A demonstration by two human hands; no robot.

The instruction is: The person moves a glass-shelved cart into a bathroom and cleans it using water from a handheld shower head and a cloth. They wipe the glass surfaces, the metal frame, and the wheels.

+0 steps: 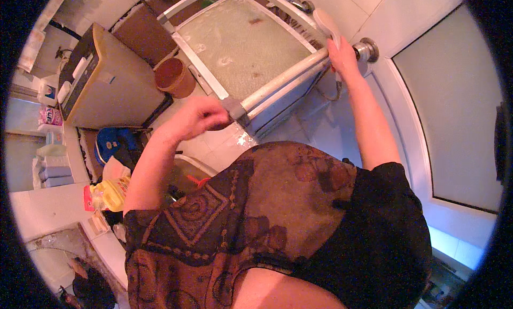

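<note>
My right hand (342, 58) is closed around the handle of a pale hand shower (325, 23), at the right end of the white rail (284, 78) of a shower enclosure. A hose (338, 93) hangs below that hand. My left hand (210, 114) is blurred, its fingers curled, beside the grey corner piece (237, 109) of the white frame; whether it touches the frame or holds anything is unclear. Beyond the rail lies a frosted, textured panel (244, 40) within the frame. Shiny wet-looking light shows on the floor tiles (244, 139) just below the corner.
A brown bin (175, 78) stands left of the frame, near a pale cabinet panel (120, 84). Bottles, among them a yellow one (112, 193), and a blue plastic item (114, 144) are at the left. A round metal fitting (368, 50) and a frosted door panel (453, 108) are at the right.
</note>
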